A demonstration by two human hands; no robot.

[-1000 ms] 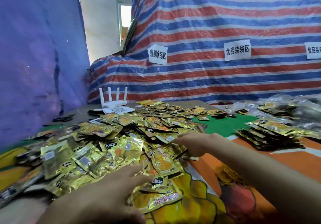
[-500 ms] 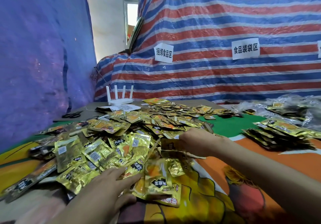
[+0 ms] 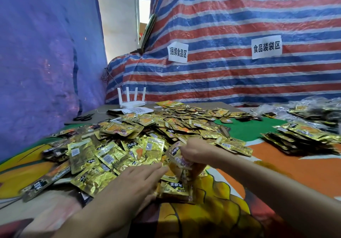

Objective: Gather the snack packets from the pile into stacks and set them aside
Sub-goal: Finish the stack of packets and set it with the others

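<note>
A big pile of gold snack packets (image 3: 129, 141) covers the left and middle of the table. My right hand (image 3: 193, 152) grips a small bunch of packets (image 3: 178, 157) lifted on edge at the pile's near side. With straight fingers, my left hand (image 3: 136, 180) lies flat at the pile's front, fingertips touching the gathered packets (image 3: 175, 188) below my right hand. A set-aside stack of packets (image 3: 302, 138) lies at the right.
A white router (image 3: 131, 101) stands at the back, black scissors (image 3: 84, 117) to its left. Clear bags holding packets (image 3: 313, 108) sit at the far right. A striped tarp wall (image 3: 239, 71) rises behind; a blue sheet (image 3: 36, 71) hangs left.
My right hand drew back toward me with packets now raised in its grip. My left hand slid forward and right to meet the gathered packets.
</note>
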